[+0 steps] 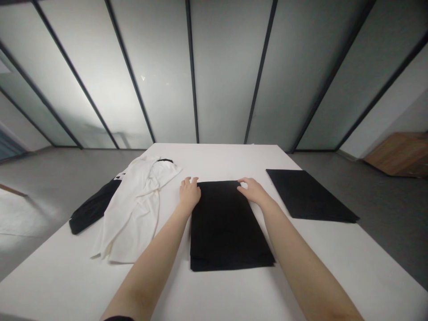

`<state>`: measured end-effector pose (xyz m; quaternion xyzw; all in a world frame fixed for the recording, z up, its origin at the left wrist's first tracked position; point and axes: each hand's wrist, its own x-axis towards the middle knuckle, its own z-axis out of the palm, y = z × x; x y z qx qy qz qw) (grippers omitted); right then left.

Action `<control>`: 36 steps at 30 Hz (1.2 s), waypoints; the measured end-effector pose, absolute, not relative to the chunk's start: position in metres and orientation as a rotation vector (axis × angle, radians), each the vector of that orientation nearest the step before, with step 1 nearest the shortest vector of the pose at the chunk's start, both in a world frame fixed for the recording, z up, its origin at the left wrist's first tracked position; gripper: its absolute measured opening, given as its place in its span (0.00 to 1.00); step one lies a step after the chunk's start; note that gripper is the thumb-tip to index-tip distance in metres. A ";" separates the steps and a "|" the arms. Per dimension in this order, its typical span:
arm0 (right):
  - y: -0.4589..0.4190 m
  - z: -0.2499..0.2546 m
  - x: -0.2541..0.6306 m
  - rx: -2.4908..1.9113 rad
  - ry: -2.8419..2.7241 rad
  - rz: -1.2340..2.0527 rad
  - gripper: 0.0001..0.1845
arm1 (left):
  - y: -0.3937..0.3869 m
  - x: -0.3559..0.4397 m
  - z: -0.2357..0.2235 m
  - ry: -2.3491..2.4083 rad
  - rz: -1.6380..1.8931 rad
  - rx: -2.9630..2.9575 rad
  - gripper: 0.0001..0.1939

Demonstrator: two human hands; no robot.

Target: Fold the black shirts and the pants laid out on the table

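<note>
Right now, a person's two bare forearms reach forward over a table, and the hands sit at the far end of a folded black cloth. The left hand is loosely open, fingers slightly curled and a little apart, its edge touching the cloth's far left corner. The right hand is open and lies more flatly, fingers together, across the far right corner. Neither hand appears to pinch or lift anything; they seem only to rest on the fabric.

The folded black cloth lies squarely in the middle of the white table, in a neat, thick rectangle. It looks soft, fairly light and limp, so it would probably slump if lifted by one spot; the two far corners, or both long edges, look like the surest places to take hold.

Just left of the left hand lies a rumpled white garment with a dark neckline, partly covering a bunched black garment near the table's edge. To the right, well beyond the right hand, lies a flat black folded piece. Beyond the table are a grey floor, a frosted glass wall with dark frames, and low wooden furniture.
</note>
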<state>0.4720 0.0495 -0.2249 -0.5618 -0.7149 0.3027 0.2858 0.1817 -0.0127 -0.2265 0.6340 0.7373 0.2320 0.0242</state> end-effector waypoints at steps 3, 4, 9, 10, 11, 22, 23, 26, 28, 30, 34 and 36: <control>0.042 -0.230 0.450 -1.209 -2.114 0.629 0.25 | -0.012 0.197 -0.233 1.986 0.756 2.198 0.22; 0.039 -0.234 0.442 -1.153 -2.199 0.602 0.26 | -0.012 0.202 -0.236 1.903 0.712 2.241 0.22; 0.031 -0.263 0.420 -1.359 -2.387 0.643 0.31 | -0.012 0.214 -0.252 1.900 0.522 2.104 0.30; 0.032 -0.267 0.421 -1.416 -2.367 0.643 0.30 | -0.011 0.213 -0.254 1.937 0.512 2.058 0.31; 0.034 -0.271 0.423 -1.468 -2.336 0.635 0.30 | -0.010 0.211 -0.255 1.977 0.506 2.020 0.32; 0.052 -0.277 0.454 -1.734 -1.899 0.600 0.34 | -0.004 0.177 -0.257 2.337 0.634 1.738 0.35; 0.053 -0.276 0.453 -1.724 -1.890 0.602 0.31 | -0.002 0.174 -0.255 2.329 0.631 1.749 0.31; 0.057 -0.271 0.451 -1.704 -1.874 0.615 0.26 | 0.005 0.166 -0.249 2.243 0.742 1.671 0.19; 0.058 -0.268 0.452 -1.697 -1.864 0.632 0.24 | 0.010 0.162 -0.246 2.161 0.867 1.570 0.13; 0.059 -0.267 0.452 -1.695 -1.861 0.647 0.22 | 0.012 0.159 -0.245 2.090 0.940 1.511 0.10; 0.061 -0.268 0.455 -1.717 -1.856 0.672 0.21 | 0.012 0.156 -0.246 1.969 0.944 1.461 0.16; 0.063 -0.269 0.456 -1.738 -1.851 0.678 0.22 | 0.010 0.155 -0.246 1.904 0.948 1.444 0.19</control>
